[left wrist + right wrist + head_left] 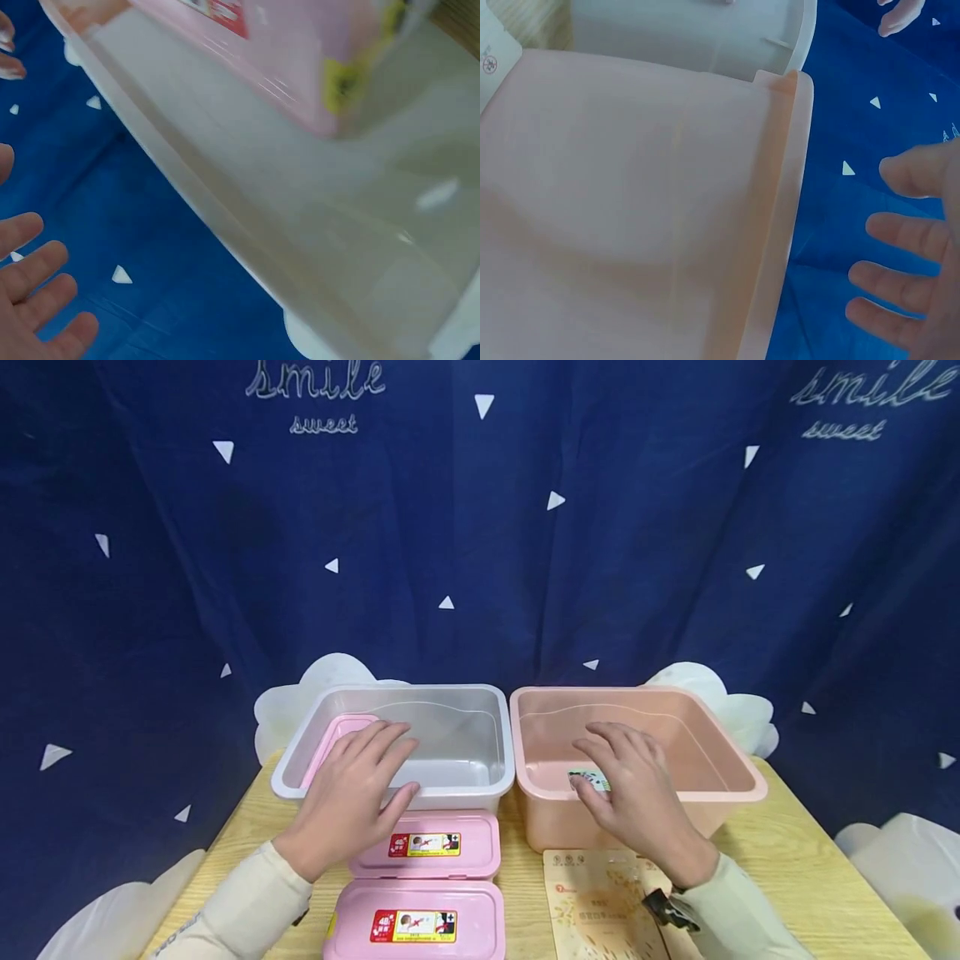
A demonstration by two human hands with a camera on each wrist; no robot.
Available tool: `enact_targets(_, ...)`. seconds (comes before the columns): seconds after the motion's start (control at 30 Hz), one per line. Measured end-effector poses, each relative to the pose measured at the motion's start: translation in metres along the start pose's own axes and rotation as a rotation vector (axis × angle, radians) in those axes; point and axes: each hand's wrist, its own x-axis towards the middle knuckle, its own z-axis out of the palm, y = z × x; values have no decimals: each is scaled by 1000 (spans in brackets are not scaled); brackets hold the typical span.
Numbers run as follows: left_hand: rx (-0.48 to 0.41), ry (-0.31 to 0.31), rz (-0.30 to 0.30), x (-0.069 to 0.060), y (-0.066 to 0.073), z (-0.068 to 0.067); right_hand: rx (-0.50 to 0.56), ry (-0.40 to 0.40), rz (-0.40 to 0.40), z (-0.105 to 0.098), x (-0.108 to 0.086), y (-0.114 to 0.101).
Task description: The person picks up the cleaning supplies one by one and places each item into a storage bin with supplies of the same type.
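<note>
pink plastic up front: a lidded box (414, 921) with a red-and-yellow label sits on the wood table (817, 893) near 6 o'clock in the head view, and a second pink box (424, 852) lies just beyond it, close against the front of the grey bin. over at 5 o'clock there's a beige packet (592, 910) lying flat, partly hidden by the right sleeve (750, 906), which has a black strap-like bit (670, 910) at the cuff. both hands are up, open and free, fingers loosely spread and a little bent. left hand (352, 793) is around 7:30, over the near rim of the grey bin (450, 789); right hand (637, 781) is around 4, over the near side of the peach bin (720, 795). those bins stand side by side, rims pretty much meeting. inside the grey one, toward its own 9 o'clock, a third pink box (330, 747) shows, partly behind the left hand. down in the peach one there's a small green-and-white piece (588, 777), too covered by the right hand to make out. way back, a blue curtain (480, 552) with white triangles, pale cloud shapes (333, 672) near 9 and 3, "smile sweet" lettering (322, 385) at 11 and 2.
</note>
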Motion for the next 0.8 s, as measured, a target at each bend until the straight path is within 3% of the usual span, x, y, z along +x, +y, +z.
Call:
enact_targets(0.17,38,-30,-3,-8,-19,-2,10,7,6,4,2,-2)
enact_targets(0.47,126,-62,47,-21,-63,-13,32,-4,4,7,5,-3)
enact_targets(0.6,128,-99,-12,-26,-77,-20,48,-14,13,8,8,-2)
enact_targets(0.8,81,-125,-181,-40,-98,-21,84,-27,10,13,12,-8)
